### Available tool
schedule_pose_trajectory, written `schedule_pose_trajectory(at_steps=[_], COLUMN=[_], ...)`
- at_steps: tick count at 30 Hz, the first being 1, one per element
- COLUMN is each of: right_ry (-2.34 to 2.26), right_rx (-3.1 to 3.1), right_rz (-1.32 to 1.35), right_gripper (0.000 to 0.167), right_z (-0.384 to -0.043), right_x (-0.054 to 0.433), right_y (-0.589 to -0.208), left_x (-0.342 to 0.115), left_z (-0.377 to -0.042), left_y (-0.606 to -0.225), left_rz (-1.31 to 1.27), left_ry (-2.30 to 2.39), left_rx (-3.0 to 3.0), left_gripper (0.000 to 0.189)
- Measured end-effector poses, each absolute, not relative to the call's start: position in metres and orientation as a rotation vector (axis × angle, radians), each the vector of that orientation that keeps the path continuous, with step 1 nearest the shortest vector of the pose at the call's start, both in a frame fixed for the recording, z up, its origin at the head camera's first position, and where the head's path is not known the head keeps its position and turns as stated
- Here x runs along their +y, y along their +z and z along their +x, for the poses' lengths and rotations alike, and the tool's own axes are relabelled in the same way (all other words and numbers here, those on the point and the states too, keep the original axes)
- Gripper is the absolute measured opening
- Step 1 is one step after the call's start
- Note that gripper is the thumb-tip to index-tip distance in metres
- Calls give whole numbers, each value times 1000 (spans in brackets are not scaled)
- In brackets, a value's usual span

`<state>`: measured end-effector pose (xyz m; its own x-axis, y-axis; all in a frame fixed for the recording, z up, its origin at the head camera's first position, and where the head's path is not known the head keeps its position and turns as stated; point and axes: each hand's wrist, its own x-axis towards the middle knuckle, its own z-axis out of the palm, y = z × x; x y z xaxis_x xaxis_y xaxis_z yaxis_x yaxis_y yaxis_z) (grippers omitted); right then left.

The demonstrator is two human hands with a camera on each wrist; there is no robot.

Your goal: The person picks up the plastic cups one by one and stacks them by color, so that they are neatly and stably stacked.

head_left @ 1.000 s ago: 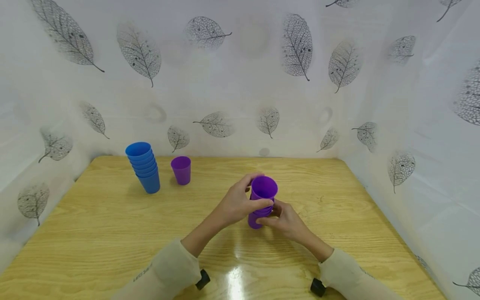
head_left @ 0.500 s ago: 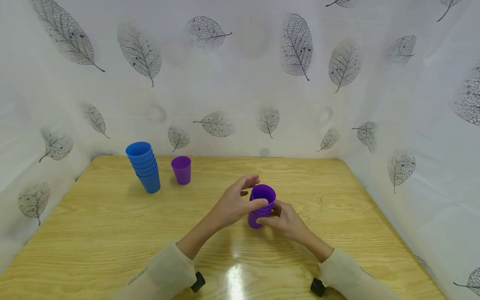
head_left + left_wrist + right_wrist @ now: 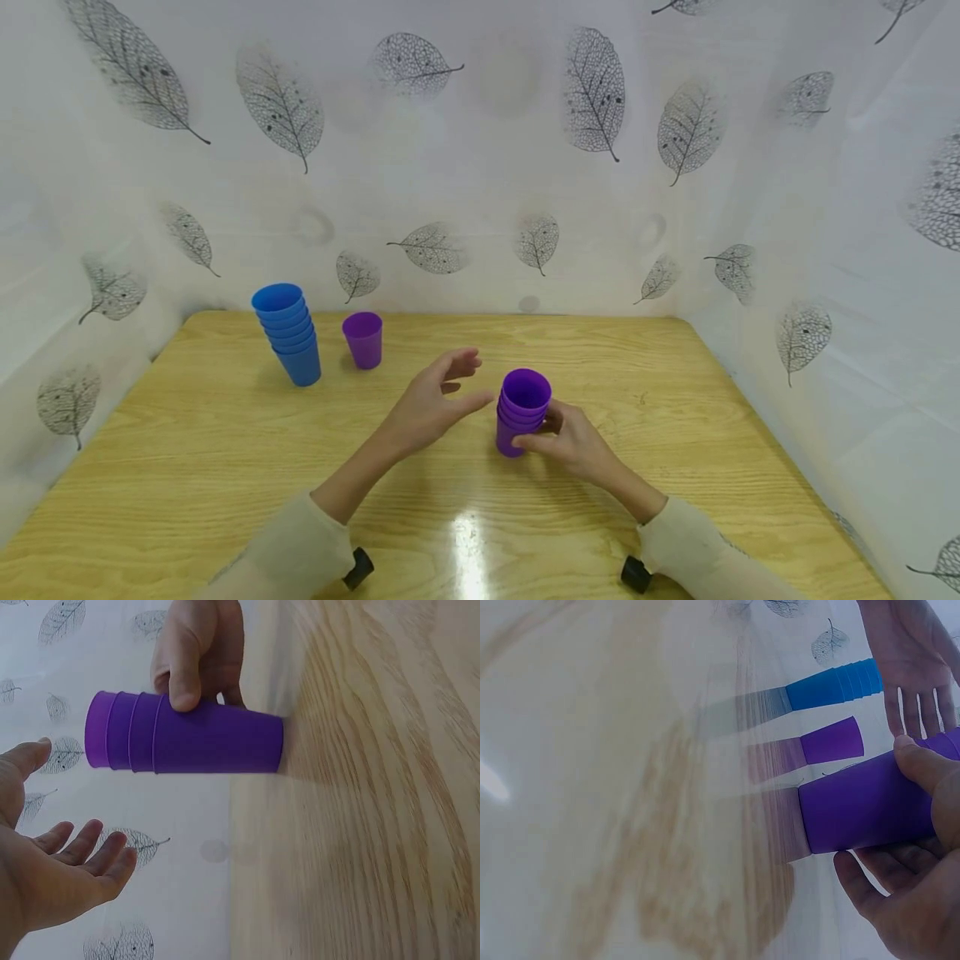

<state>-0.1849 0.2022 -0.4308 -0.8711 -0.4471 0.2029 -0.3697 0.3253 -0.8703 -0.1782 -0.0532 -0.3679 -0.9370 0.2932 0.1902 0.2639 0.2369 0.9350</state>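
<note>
A stack of several nested purple cups stands upright on the wooden table, right of the middle. My right hand grips its lowest cup from the right, thumb in front and fingers behind. In the left wrist view the stack shows its rims spaced close together at the top end. My left hand is held in the air just left of the stack, fingers spread and holding nothing. The left wrist view shows the palm of that left hand apart from the cups.
At the back left stands a stack of several blue cups. A single purple cup stands upright to its right. The wooden table meets a white leaf-patterned sheet at the back and sides.
The top purple cup has sunk lower into the stack. My left hand has let go of it and moved away to the left. The right hand keeps its grip in the same place.
</note>
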Motion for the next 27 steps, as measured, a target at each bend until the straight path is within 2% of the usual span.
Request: schedule_pose_trajectory(at_steps=[14, 27], right_ry=[-1615, -1598], right_rx=[2480, 2479], right_rz=[-778, -777], right_gripper=[49, 50], right_z=[-186, -186], right_x=[203, 204], right_y=[-431, -434], left_x=[-97, -136], left_z=[-181, -180], left_y=[-378, -388], left_rz=[462, 278], left_ry=[1860, 1883], left_rx=[2492, 2567], left_gripper=[70, 63])
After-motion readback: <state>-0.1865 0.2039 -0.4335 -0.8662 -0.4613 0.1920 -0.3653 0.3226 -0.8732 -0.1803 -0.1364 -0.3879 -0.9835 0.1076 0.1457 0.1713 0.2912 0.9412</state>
